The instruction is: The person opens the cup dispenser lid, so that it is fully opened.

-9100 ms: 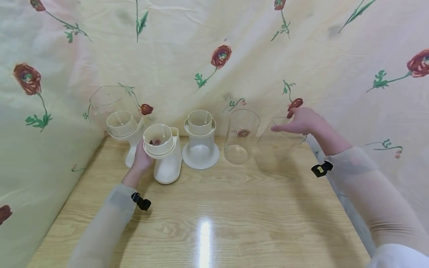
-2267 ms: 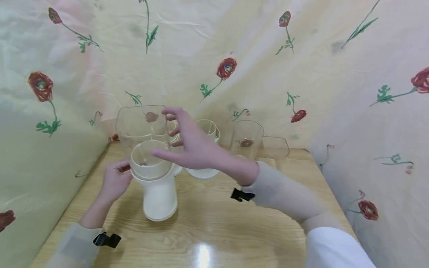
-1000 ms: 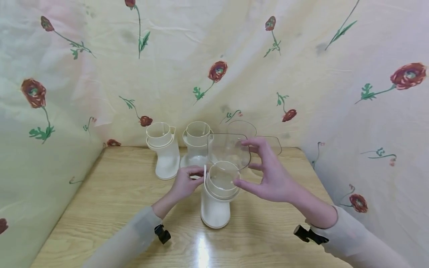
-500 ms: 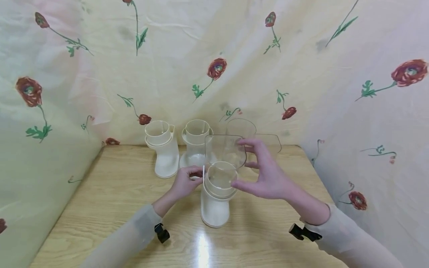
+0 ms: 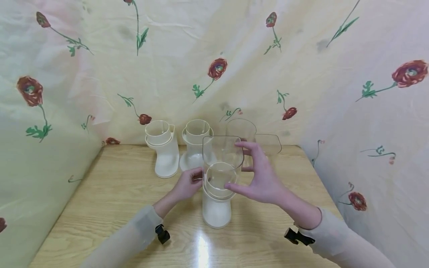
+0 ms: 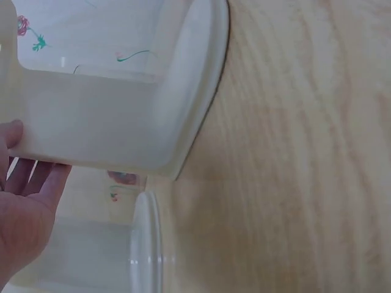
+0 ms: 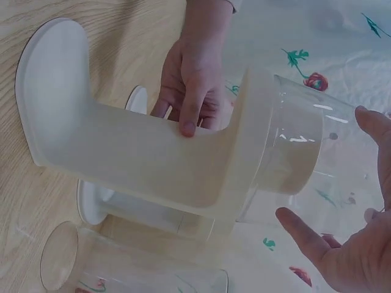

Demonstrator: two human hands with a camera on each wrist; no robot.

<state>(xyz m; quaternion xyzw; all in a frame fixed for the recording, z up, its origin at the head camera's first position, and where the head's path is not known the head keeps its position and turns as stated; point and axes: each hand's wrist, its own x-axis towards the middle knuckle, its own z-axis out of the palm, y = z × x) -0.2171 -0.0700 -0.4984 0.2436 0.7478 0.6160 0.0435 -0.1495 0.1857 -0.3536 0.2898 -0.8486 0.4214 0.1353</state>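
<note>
Your left hand (image 5: pixel 188 182) grips the white stand (image 5: pixel 216 214), right hand (image 5: pixel 263 182) the clear container (image 5: pixel 222 149) already round its collar (image 7: pixel 299 155); two stands (image 5: pixel 167 160) behind it look bare.

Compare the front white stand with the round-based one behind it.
The left hand grips the front stand; the round-based stand is unheld. A clear container surrounds the front stand's top; the round-based stand's is bare. The front stand's foot is elongated, the round-based stand's a disc. Both are white.
</note>
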